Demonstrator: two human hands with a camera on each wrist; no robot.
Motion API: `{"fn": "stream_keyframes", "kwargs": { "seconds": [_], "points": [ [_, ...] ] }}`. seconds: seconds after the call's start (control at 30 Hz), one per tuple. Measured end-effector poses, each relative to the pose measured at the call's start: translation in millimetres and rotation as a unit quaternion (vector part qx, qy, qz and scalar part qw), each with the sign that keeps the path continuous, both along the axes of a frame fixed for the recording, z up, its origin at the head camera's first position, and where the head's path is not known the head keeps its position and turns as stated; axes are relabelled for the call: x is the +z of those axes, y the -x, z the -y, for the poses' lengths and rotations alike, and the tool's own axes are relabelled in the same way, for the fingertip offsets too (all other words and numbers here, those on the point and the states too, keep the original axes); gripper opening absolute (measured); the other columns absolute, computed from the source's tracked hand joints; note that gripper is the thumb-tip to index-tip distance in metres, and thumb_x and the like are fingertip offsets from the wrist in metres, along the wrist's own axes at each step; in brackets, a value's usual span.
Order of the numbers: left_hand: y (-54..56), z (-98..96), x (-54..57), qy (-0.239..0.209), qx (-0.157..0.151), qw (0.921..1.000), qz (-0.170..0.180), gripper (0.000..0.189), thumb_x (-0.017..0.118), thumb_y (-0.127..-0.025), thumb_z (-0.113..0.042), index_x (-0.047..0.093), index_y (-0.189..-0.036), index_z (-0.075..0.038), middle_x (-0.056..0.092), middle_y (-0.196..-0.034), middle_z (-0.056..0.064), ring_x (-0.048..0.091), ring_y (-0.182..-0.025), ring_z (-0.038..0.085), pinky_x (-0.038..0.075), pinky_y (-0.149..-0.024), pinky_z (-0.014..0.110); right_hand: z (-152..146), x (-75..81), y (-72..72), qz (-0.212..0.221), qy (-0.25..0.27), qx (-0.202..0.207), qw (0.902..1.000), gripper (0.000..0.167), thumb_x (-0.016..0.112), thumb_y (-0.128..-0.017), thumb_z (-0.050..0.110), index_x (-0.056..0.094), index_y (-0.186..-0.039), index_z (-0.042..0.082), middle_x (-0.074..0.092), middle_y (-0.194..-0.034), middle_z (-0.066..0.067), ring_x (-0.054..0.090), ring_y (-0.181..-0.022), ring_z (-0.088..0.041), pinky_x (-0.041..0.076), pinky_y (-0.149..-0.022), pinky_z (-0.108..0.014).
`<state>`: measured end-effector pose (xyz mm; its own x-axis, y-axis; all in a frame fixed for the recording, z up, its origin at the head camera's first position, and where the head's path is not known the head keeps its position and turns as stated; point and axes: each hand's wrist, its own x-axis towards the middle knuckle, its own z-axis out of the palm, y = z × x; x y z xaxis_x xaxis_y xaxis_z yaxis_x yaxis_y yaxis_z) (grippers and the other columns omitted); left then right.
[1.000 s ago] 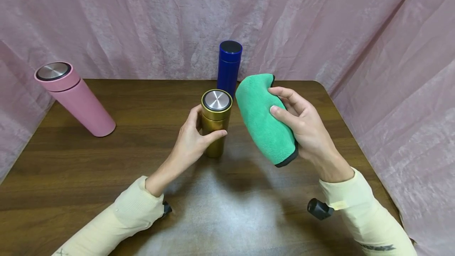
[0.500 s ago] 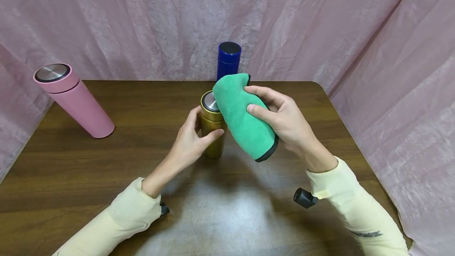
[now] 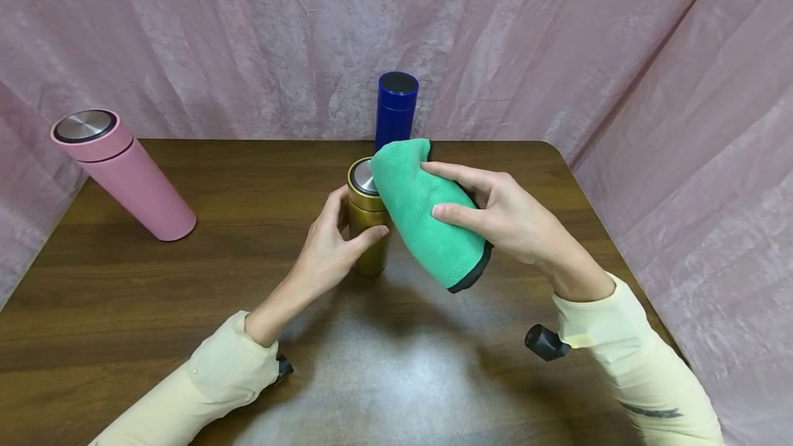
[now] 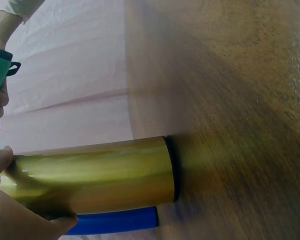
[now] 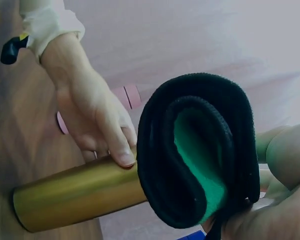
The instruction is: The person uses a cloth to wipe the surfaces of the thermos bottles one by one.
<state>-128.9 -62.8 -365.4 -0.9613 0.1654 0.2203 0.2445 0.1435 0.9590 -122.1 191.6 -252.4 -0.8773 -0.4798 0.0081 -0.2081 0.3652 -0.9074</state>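
My left hand (image 3: pixel 331 243) grips a gold thermos bottle (image 3: pixel 367 215) round its upper body, thumb across the front. The bottle stands upright on the table, its base (image 4: pixel 172 167) close at the wood in the left wrist view. In my right hand (image 3: pixel 504 215) is a folded green cloth (image 3: pixel 427 219) with a black edge, thumb in front and fingers behind. The cloth overlaps the right side of the gold bottle's steel-topped lid (image 3: pixel 364 176) in the head view. From the right wrist view, the cloth's rolled black end (image 5: pixel 197 150) faces the camera and hides the bottle's upper part.
Behind the gold bottle stands a blue thermos bottle (image 3: pixel 396 112), its lower part hidden by the cloth. A pink thermos bottle (image 3: pixel 133 181) stands at the left of the brown wooden table (image 3: pixel 186 281). Pink curtains (image 3: pixel 279 40) hang behind the table and at its sides.
My right hand has carried the cloth leftward to the gold bottle's lid, then slightly down over the last half second. The left hand keeps its hold on the bottle.
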Motion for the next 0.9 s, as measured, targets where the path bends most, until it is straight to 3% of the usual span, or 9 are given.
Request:
{"fn": "stream_keyframes", "kwargs": {
  "seconds": [0.27,0.5,0.9],
  "points": [
    [-0.5,1.2,0.5,0.000,-0.005,1.0000,0.000,0.067,0.081,-0.090,-0.006,0.043,-0.145,-0.002,0.060,-0.131,0.015,0.058,-0.121,0.025,0.047,-0.108,0.043,-4,2.6,-5.9,-0.005,0.004,0.016,0.9999,0.052,0.069,-0.101,0.011,0.055,-0.151,0.017,0.061,-0.139,-0.008,0.062,-0.116,-0.025,0.058,-0.089,-0.034],
    [-1.3,3.2,1.5,0.008,-0.014,0.9999,-0.004,0.065,0.080,-0.091,-0.004,0.043,-0.144,-0.001,0.060,-0.131,0.016,0.057,-0.122,0.026,0.047,-0.107,0.046,1,2.8,-4.7,0.018,0.031,0.032,0.9989,0.052,0.068,-0.102,0.014,0.054,-0.152,0.021,0.060,-0.141,-0.007,0.061,-0.117,-0.026,0.058,-0.089,-0.037],
    [-1.1,5.1,3.3,0.004,-0.032,0.9995,-0.007,0.065,0.077,-0.092,0.000,0.042,-0.147,-0.004,0.058,-0.135,0.014,0.057,-0.125,0.026,0.047,-0.108,0.043,15,10.2,11.7,0.010,0.027,0.051,0.9983,0.052,0.067,-0.102,0.015,0.054,-0.152,0.023,0.057,-0.144,-0.002,0.063,-0.115,-0.026,0.058,-0.088,-0.040]
  ]
}}
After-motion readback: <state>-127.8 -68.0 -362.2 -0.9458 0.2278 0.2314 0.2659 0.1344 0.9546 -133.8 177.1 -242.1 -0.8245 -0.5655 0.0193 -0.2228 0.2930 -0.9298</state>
